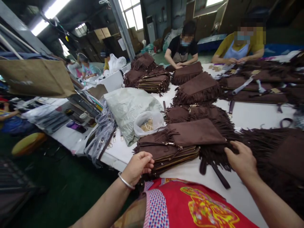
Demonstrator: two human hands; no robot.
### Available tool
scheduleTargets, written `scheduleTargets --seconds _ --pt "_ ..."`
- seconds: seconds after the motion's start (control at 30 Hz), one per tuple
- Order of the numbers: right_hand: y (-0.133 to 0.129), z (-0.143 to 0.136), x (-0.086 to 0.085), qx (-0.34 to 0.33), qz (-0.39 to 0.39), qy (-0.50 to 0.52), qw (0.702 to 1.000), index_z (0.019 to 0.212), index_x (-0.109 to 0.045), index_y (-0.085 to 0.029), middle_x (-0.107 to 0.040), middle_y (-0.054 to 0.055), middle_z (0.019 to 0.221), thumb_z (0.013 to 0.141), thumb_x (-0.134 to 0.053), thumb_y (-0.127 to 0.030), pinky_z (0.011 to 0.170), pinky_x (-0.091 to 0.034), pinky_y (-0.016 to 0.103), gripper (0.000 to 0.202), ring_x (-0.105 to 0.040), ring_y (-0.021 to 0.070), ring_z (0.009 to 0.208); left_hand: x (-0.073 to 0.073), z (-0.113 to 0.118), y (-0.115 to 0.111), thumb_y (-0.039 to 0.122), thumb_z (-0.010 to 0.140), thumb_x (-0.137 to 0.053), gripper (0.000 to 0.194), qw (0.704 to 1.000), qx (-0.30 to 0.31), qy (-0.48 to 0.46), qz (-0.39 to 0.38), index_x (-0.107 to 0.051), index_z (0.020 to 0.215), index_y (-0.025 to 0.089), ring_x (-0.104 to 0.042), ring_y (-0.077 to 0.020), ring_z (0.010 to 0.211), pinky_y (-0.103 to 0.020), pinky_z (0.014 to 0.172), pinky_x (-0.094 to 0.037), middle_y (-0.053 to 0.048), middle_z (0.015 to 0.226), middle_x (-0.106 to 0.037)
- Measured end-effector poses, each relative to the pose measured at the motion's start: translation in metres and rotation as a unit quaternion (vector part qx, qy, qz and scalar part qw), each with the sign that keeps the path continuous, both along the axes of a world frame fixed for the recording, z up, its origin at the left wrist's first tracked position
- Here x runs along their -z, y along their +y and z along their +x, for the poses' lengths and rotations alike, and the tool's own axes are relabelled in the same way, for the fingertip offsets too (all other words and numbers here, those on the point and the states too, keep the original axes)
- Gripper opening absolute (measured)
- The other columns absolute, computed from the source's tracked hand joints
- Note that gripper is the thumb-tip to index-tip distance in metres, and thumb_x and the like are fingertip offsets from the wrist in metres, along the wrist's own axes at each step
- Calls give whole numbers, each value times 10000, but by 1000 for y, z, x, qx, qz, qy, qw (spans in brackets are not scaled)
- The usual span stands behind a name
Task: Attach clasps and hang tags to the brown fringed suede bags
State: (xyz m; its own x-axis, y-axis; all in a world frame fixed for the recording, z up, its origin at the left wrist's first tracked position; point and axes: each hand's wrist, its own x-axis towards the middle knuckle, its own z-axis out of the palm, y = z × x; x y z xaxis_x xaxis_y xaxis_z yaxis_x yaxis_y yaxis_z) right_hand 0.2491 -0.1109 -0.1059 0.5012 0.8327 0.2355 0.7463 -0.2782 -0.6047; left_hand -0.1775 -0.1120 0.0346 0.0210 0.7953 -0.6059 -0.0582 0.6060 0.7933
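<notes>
Left hand half curled, hold unclear, at 8 o'clock of brown bag stack; right hand spread, nothing visibly held, at 3. Bare white tabletop at 6; co-worker 12, window 11.

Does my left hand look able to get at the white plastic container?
Probably yes: the white plastic container looks open-topped, though your left hand would cross over the stacked brown bags.

Tube lights + window blown out; bkgd dim, L/R edges stretched.
</notes>
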Motion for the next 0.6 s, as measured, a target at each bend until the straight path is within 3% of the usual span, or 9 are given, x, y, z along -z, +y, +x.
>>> scheduleTargets --seconds 0.07,0.1,0.17,0.23,0.3,0.37,0.47,0.53,0.6 --pt "-14 -15 -2 -18 13 10 1000 1053 -675 -165 -613 151 1211 775 -507 -437 1039 -402 453 423 -552 318 1170 -2 -3 20 283 799 -664 140 984 57 113 123 -632 861 162 -626 -137 636 -223 574 -484 -49 760 -679" --pt "-19 -25 -3 -33 13 21 999 1021 -678 -180 -634 135 1179 779 -496 -448 1022 -421 451 404 -576 312 1137 -1 -1 32 281 804 -652 135 963 82 168 197 -655 881 169 -638 -160 716 -254 659 -505 -64 808 -689" --pt "-25 -47 -6 -70 10 48 996 974 -677 -210 -663 106 1129 789 -483 -475 993 -449 456 378 -608 304 1088 6 6 55 257 789 -660 165 893 155 261 333 -697 936 192 -634 -212 914 -315 864 -487 -93 957 -697" --pt "-27 -66 -10 -114 11 70 991 966 -674 -230 -665 89 1138 807 -482 -491 988 -459 462 361 -616 298 1083 16 15 69 243 741 -706 224 815 277 330 388 -726 961 203 -617 -259 1000 -352 955 -444 -117 1013 -693" --pt "-28 -78 -12 -148 21 80 986 980 -674 -243 -650 83 1178 817 -496 -490 1003 -451 470 346 -612 297 1101 24 21 76 297 743 -715 243 757 379 368 384 -740 968 206 -637 -278 943 -366 921 -459 -128 951 -704" --pt "-31 -79 -8 -164 26 84 983 983 -678 -250 -644 82 1195 809 -513 -492 1017 -442 482 341 -610 302 1109 29 22 84 381 811 -652 261 736 415 379 378 -741 993 217 -652 -263 887 -348 868 -477 -118 916 -715" --pt "-39 -69 7 -137 -6 101 985 939 -697 -258 -671 83 1151 769 -529 -539 1007 -446 520 369 -624 328 1087 29 14 123 373 892 -548 269 744 375 443 332 -745 960 202 -655 -233 934 -297 883 -468 -106 945 -721" --pt "-42 -63 18 -102 -42 118 987 908 -713 -262 -704 82 1087 737 -532 -577 974 -468 541 401 -648 346 1038 32 7 165 300 899 -544 252 741 340 516 261 -741 915 144 -645 -235 990 -293 931 -447 -120 942 -713" --pt "-43 -63 24 -80 -75 126 986 890 -730 -259 -732 78 1007 718 -537 -585 921 -508 530 416 -677 348 964 40 1 208 271 892 -575 231 734 344 544 216 -716 914 88 -638 -235 1005 -330 950 -447 -126 948 -698"
